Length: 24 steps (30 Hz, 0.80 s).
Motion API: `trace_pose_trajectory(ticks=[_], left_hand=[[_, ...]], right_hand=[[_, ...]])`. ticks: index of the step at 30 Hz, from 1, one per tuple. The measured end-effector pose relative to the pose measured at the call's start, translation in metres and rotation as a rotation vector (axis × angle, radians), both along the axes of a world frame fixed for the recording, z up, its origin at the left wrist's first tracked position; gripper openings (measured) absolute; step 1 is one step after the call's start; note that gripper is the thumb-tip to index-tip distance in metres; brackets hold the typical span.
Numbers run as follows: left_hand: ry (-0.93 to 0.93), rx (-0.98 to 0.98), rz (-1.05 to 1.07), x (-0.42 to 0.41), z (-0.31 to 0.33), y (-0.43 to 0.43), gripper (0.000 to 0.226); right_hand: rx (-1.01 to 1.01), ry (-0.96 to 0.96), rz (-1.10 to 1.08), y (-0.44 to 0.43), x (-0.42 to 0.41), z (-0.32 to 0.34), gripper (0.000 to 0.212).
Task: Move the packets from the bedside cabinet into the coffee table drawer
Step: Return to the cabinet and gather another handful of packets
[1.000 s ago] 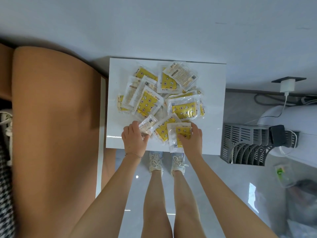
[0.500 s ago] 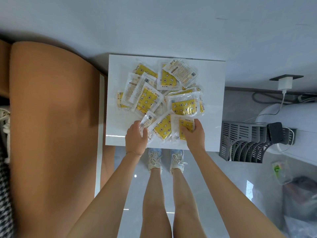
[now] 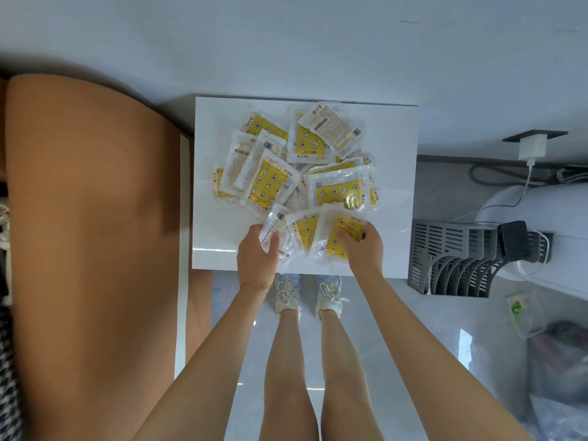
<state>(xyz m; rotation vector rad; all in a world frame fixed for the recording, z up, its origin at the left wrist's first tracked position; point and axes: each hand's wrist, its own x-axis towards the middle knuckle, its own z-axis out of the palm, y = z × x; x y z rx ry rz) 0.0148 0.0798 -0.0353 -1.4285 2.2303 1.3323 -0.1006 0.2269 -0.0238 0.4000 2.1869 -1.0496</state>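
Pickup is in hand: packets nearest the cabinet edge are gripped, one under the left hand's closed fingers, one pinched in the right hand; a lift is judged next.

White bedside cabinet carries heaped packets.

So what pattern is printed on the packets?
Yellow with small stars, moons and flower-like shapes, on the packets; only the head view shows it.

Soft, even daylight fills the scene, bright but slightly bluish. The glossy white desk shows a pale streak of glare along its near edge, and the tiled floor right of it carries bright reflections. Left of the desk, straight lines bow from wide-angle distortion. Packet wrappers glint; fine print is soft.
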Motion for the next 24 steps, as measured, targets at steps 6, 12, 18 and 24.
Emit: trace_pose_trajectory(ticks=[6, 12, 18, 24], left_hand=[[-0.057, -0.097, -0.038, -0.009, 0.001, 0.002, 0.061], [-0.197, -0.222, -0.095, -0.023, 0.001, 0.015, 0.075], [-0.102, -0.069, -0.086, -0.028, 0.001, 0.015, 0.034], [0.057, 0.137, 0.082, -0.008, 0.018, 0.0, 0.024]], right_hand=[[0.028, 0.067, -0.342, 0.014, 0.012, 0.004, 0.03], [-0.082, -0.085, -0.26, 0.022, 0.017, 0.003, 0.021], [-0.169, -0.167, -0.376, 0.034, 0.012, 0.008, 0.026], [-0.28, -0.255, -0.382, 0.039, 0.012, 0.034, 0.02]])
